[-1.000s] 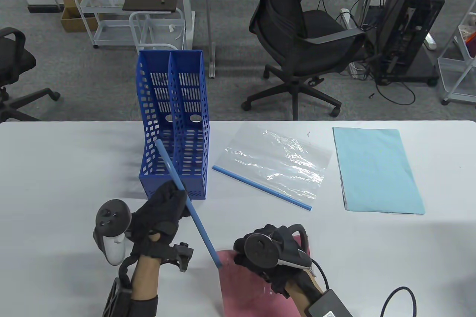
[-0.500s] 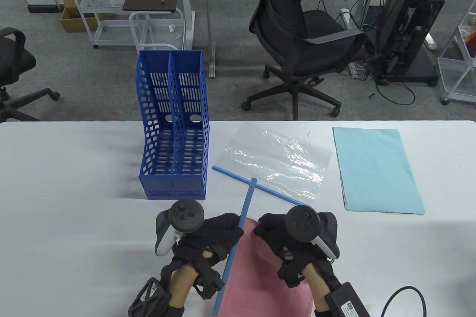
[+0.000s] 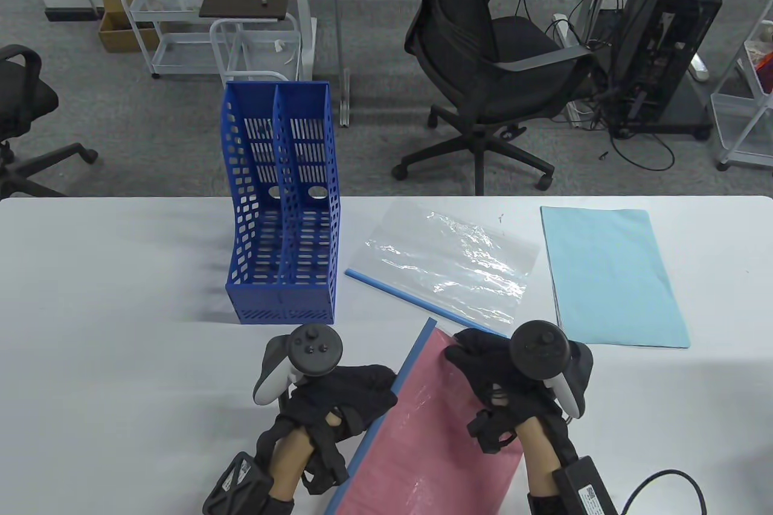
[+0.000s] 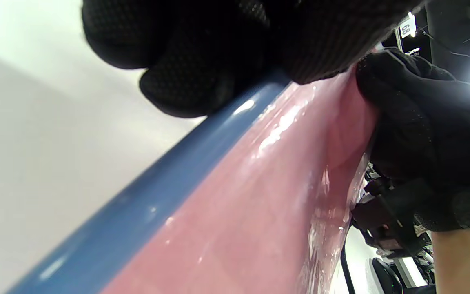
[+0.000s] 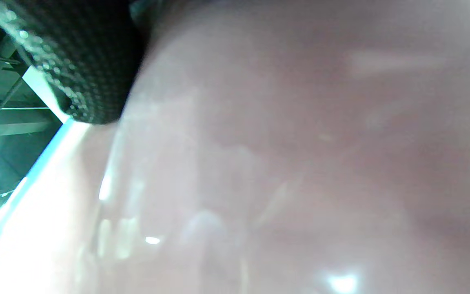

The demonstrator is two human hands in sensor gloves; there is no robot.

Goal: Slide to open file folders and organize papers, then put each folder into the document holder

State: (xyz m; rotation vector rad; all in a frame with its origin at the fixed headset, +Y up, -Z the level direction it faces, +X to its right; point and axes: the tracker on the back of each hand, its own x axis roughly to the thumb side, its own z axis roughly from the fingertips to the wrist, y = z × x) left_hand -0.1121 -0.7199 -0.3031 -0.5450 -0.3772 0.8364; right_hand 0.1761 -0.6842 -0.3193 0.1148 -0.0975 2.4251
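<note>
The pink-filled folder [image 3: 435, 436] is held above the table's [image 3: 109, 310] near edge, its blue slide bar [image 3: 386, 412] along the left side. The left hand [image 3: 341, 397] grips that bar; the right hand [image 3: 501, 376] pinches the folder's far corner. Beyond lie a clear folder [image 3: 450, 264], blue paper [image 3: 610, 273] and the blue document holder [image 3: 284, 207].

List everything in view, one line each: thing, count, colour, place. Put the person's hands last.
document holder: 1, blue, two slots, upright at table's back left.
clear folder: 1, transparent with blue slide bar, flat mid-table.
paper stack: 1, light blue, flat on the right.
pink folder: 1, pink sheets inside, blue slide bar along its left edge, at front.
table: 1, white.
office chairs: 2, black, behind table.
left hand: 1, black glove, grips the slide bar.
right hand: 1, black glove, holds the pink folder's far edge.
</note>
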